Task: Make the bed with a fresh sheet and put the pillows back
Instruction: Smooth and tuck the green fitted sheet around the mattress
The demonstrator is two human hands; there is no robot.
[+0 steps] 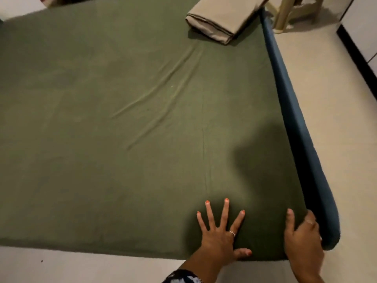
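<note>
The green sheet (126, 123) was already spread over the mattress (293, 111), and the corner at about 5 o'clock was being tucked. For this step to be done well, the cloth probably needed to be pinned flat on top while the edge was pulled down and under the blue side, so the diagonal creases near the middle could be drawn out toward that corner instead of being trapped.

The left hand (221, 231) was laid palm-down on the sheet near the foot edge, fingers spread wide and straight, nothing gripped, just pressing. The right hand (302, 235) was set at the corner itself, thumb on top and fingers curled over the edge; what exactly was pinched under there couldn't be told, most likely the sheet hem.

A folded beige cloth (222, 19) was lying at 1 o'clock on the far corner. No pillows were in view.
</note>
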